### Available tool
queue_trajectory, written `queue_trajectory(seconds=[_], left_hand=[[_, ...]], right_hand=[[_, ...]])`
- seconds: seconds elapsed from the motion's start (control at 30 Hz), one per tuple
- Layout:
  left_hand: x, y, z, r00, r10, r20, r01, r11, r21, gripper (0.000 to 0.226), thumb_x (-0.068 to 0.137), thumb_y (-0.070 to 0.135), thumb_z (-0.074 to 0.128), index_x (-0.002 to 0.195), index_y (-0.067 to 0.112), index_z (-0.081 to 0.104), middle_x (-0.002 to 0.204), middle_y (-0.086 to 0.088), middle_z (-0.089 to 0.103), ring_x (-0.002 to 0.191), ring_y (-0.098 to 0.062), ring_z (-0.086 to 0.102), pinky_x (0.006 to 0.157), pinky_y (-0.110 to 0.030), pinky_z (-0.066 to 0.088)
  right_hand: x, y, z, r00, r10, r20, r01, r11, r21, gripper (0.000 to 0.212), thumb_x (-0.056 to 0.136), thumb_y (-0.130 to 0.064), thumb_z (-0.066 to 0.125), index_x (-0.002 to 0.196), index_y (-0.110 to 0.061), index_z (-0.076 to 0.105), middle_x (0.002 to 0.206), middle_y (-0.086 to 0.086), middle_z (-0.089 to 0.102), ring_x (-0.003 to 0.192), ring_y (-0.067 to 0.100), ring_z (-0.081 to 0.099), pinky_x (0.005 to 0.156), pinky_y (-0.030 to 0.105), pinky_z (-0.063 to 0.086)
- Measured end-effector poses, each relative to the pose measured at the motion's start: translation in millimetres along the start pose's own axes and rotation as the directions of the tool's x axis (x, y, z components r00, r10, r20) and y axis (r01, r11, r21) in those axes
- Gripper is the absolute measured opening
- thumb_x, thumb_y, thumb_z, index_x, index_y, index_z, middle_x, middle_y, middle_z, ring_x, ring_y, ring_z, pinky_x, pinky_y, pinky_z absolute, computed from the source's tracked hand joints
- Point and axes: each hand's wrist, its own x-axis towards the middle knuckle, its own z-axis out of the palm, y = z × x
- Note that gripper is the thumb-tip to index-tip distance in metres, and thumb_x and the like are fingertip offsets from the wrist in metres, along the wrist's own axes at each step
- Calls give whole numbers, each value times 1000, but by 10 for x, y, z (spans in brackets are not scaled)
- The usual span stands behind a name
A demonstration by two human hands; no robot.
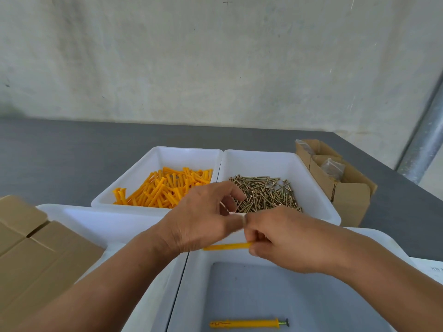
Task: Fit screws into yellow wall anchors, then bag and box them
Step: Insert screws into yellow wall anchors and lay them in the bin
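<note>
The right hand (285,240) pinches the anchor (227,246), likely light and stiff, at its three o'clock end. Whether the left hand (199,216) holds anything, I cannot tell.

pale scuffed wall (215,56) behind grey table (72,152)

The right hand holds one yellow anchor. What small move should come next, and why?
Probably the left hand should take one screw from the screw tray and bring it to the yellow anchor that the right hand pinches. No screw shows in that anchor, while the finished anchor in the near tray has one.
</note>
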Motion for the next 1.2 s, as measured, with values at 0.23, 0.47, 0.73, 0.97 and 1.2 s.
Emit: queue_trajectory(seconds=[0.23,0.47,0.73,0.97,1.2], left_hand=[[157,-321,-126,896,-209,-392,281,950,136,16,88,35,58,82,25,69,80,10,64,77,-6,58,60,-20,38],[201,-671,-120,858,-343,-383,473,818,326,33,94,45,49,113,24,66,113,-7,54,98,-24,52,77,-30,38],[187,-744,-70,890,-397,-225,454,726,516,50,98,59,26,97,29,66,83,7,55,82,-17,50,73,-33,35],[206,-775,-59,885,-426,-189,456,704,546,55,97,63,22,96,30,66,90,6,59,86,-17,48,79,-35,35],[220,-777,-38,880,-443,-173,452,665,594,63,96,66,17,96,28,67,86,6,62,81,-15,52,76,-35,37]], right_hand=[[-39,12,113,898,139,418,-104,989,-105,10,95,-27,56,101,-20,60,86,-3,62,59,1,46,51,19,36],[15,-56,281,867,121,484,-46,986,-163,23,93,-31,60,110,-17,64,109,2,62,94,18,53,59,26,36],[43,-10,307,846,90,526,-54,995,-84,21,84,-37,70,99,-21,69,101,-1,70,82,10,55,63,25,42],[139,161,-27,981,133,-141,-122,988,90,46,86,-60,55,58,-23,49,54,-11,51,51,2,46,51,23,33],[313,588,152,897,379,-226,-364,925,106,56,92,-68,11,73,-31,49,87,-6,52,90,18,53,73,35,42]])
